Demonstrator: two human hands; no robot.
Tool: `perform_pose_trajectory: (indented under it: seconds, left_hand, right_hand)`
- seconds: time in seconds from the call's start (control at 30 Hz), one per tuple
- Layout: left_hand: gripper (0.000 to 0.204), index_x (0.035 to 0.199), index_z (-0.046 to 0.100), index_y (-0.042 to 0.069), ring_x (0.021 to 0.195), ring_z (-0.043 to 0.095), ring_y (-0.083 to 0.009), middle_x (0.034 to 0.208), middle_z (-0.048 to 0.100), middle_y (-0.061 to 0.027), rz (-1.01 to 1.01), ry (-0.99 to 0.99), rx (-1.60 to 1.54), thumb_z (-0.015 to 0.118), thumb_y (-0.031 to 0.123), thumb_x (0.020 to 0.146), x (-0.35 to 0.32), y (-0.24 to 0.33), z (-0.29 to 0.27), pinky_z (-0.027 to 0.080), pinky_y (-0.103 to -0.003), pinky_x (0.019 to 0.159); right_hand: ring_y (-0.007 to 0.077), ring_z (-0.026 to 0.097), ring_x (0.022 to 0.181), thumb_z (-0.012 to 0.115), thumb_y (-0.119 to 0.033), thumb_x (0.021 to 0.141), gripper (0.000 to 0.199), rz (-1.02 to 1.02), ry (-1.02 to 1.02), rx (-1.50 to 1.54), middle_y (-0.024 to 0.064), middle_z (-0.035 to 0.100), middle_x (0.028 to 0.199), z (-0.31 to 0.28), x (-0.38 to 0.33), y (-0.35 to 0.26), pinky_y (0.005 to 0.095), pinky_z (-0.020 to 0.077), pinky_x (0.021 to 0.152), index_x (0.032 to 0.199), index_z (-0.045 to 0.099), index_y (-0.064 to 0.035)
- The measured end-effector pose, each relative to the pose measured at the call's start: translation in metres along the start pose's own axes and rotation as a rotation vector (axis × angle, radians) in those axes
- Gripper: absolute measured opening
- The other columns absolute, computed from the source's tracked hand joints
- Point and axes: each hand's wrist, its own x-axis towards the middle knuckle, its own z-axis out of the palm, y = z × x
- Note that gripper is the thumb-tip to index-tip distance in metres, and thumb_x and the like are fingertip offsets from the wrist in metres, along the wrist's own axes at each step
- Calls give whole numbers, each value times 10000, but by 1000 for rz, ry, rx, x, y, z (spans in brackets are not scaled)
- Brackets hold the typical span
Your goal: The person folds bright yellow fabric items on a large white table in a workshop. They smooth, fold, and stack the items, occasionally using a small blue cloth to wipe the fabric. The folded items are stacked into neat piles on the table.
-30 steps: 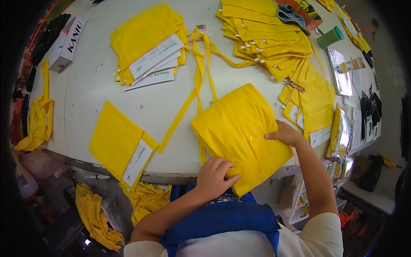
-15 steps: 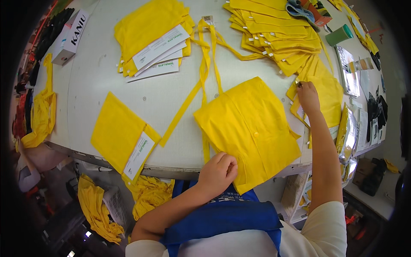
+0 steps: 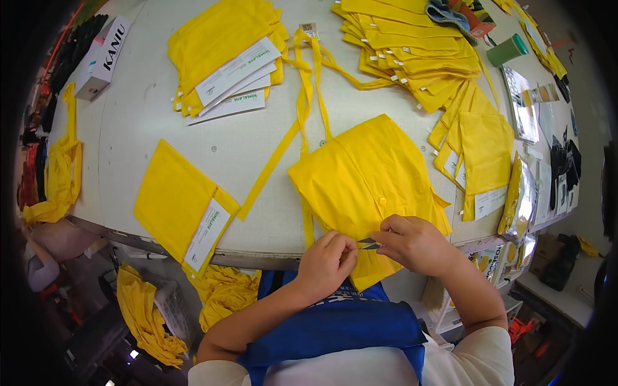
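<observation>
A yellow fabric piece [image 3: 364,167] with a snap button lies in front of me, its lower corner over the table edge. My left hand [image 3: 328,260] is closed in a pinch at its lower left edge; the fingers hide what they grip, seemingly fabric or thread. My right hand [image 3: 415,244] is closed on small thread snips [image 3: 369,244], whose blades point left at the left fingertips, just above the cloth. Long yellow straps [image 3: 308,96] run up the table behind the piece.
Left of the piece lies a folded yellow pouch [image 3: 180,202] with a white card. Behind are a stack of yellow pouches [image 3: 222,45] and a fanned pile of yellow pieces [image 3: 412,51]. A green cylinder [image 3: 507,50] and silvery packet [image 3: 520,199] stand right; a white box [image 3: 103,58] left.
My right hand has come from the yellow pouches at the right to beside my left hand, bringing the snips. My left hand keeps its place at the cloth's edge.
</observation>
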Motion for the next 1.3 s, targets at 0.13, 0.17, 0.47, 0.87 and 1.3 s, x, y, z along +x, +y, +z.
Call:
perform_pose_trajectory:
  seconds: [0.13,0.17,0.47,0.87,1.3]
  left_hand:
    - [93,862,549,31,688,591,-206,815,539,-95,-14,-18,-5,628,51,817,-1,-1,1,481,-303,614]
    - [120,895,542,32,727,593,-197,847,539,-96,-20,-43,-2,631,51,817,-1,-4,0,481,-303,633]
    - [563,1357,286,-25,1230,425,-217,1355,411,-129,-637,173,-1105,595,120,910,-1,-52,22,346,-330,1033]
    - [481,1350,397,64,1203,482,-217,1303,511,-60,-551,-14,-1197,583,92,907,12,-49,34,395,-365,1001]
    - [408,1232,528,8,1082,557,-202,1191,598,-94,-652,175,-813,641,127,859,17,-61,93,426,-292,907]
  right_hand:
    - [256,608,766,697,-155,767,224,9,40,61,75,573,892,3,-1,1,345,504,659,974,650,-85]
    - [252,605,762,701,-132,761,217,4,79,121,76,575,889,3,-1,4,343,502,657,965,651,-79]
    - [261,576,769,716,-122,782,398,573,730,-389,137,587,970,0,-15,156,338,479,742,1135,579,0]
    - [198,540,1128,755,-222,767,697,758,-147,1364,79,553,1272,-5,-14,134,322,418,983,1354,431,-32]
    - [289,628,765,651,-133,706,450,494,91,-397,96,616,887,25,0,25,388,506,702,1143,565,-69]
